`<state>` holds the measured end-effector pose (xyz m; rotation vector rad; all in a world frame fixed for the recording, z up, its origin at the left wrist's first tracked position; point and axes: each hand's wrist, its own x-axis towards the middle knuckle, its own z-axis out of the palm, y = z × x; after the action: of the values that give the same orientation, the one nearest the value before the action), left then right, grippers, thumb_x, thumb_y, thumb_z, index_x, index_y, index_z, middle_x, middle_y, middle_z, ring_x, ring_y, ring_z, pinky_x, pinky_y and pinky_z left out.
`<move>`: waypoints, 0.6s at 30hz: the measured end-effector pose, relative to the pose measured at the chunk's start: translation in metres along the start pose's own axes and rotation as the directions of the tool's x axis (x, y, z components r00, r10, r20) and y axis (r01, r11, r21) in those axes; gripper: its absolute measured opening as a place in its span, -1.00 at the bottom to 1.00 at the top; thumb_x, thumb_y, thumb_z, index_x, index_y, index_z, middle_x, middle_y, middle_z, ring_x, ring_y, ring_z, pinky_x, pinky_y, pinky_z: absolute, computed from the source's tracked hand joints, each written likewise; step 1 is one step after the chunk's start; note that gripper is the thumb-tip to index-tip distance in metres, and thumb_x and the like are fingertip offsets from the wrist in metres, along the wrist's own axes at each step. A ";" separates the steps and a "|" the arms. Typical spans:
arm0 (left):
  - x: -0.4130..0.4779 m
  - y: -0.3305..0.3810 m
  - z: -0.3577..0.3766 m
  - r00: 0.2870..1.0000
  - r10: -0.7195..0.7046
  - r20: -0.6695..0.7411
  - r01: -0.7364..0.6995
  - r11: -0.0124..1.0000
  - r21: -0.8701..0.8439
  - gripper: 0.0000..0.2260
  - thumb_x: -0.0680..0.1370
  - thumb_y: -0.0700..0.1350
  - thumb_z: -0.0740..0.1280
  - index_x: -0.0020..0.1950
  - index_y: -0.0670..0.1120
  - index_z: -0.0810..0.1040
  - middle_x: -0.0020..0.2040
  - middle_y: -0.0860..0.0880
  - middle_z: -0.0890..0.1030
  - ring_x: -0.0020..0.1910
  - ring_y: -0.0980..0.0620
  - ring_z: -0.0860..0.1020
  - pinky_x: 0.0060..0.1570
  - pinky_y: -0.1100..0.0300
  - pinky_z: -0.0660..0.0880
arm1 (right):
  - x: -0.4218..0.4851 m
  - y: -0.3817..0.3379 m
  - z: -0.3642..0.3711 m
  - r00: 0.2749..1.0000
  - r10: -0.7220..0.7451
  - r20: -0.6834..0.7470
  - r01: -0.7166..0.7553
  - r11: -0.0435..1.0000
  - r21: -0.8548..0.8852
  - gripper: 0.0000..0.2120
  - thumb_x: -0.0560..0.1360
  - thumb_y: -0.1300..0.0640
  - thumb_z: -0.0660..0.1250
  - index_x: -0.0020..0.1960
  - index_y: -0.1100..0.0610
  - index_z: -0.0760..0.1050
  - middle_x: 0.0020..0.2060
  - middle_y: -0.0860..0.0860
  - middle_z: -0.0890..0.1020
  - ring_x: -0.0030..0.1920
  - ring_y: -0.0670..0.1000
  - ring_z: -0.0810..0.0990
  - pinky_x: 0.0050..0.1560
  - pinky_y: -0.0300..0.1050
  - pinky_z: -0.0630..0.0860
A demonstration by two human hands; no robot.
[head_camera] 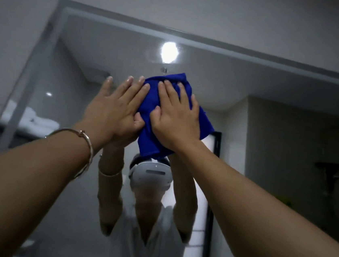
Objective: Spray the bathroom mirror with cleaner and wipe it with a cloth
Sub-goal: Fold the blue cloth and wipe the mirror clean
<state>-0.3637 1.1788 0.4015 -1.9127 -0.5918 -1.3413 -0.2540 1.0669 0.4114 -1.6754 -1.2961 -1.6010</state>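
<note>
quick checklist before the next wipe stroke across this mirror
1. Cloth against the mirror: ok, pressed to the glass high up.
2. Right hand on the cloth: ok, flat on it with straight fingers.
3. Left hand on the cloth: not ok, only its thumb and a fingertip meet the cloth's edge, and the rest is off it.
4. Cleaner on the glass: cannot tell, no wet film shows.
5. Bracelet clear of the glass: ok, it sits back on the left wrist.
</note>
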 end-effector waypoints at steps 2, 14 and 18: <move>-0.009 -0.027 0.003 1.000 -0.009 0.030 0.009 1.000 0.007 -0.29 0.36 0.13 -0.40 0.51 -0.05 -0.27 0.55 -0.04 -0.17 0.52 -0.02 -0.10 0.42 -0.14 -0.12 | 0.010 -0.025 0.009 1.000 -0.013 0.001 0.013 1.000 0.004 -0.44 0.57 -0.01 0.01 0.54 0.06 0.04 0.53 -0.03 0.11 0.52 0.03 -0.03 0.47 0.13 -0.10; -0.070 -0.146 0.031 0.993 -0.111 0.046 0.113 0.992 -0.051 -0.34 0.41 0.11 -0.32 0.50 -0.06 -0.24 0.55 -0.07 -0.12 0.52 -0.06 -0.06 0.42 -0.16 0.00 | 0.042 -0.149 0.057 0.994 -0.106 0.001 0.106 0.994 0.000 -0.44 0.56 -0.04 0.01 0.54 0.04 0.07 0.52 -0.04 0.14 0.52 0.03 -0.01 0.46 0.10 -0.13; -0.073 -0.143 0.033 0.987 -0.146 0.061 0.151 0.986 -0.072 -0.32 0.42 0.09 -0.31 0.53 -0.11 -0.17 0.55 -0.10 -0.08 0.52 -0.10 -0.04 0.42 -0.15 0.00 | 0.049 -0.146 0.059 0.986 -0.166 -0.017 0.166 0.986 -0.016 -0.42 0.51 -0.07 -0.03 0.52 0.04 0.15 0.51 -0.05 0.20 0.51 0.03 0.05 0.45 0.09 -0.07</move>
<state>-0.4712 1.2975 0.3687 -2.0059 -0.7332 -1.4254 -0.3576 1.1954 0.4079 -1.5925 -1.4512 -1.7200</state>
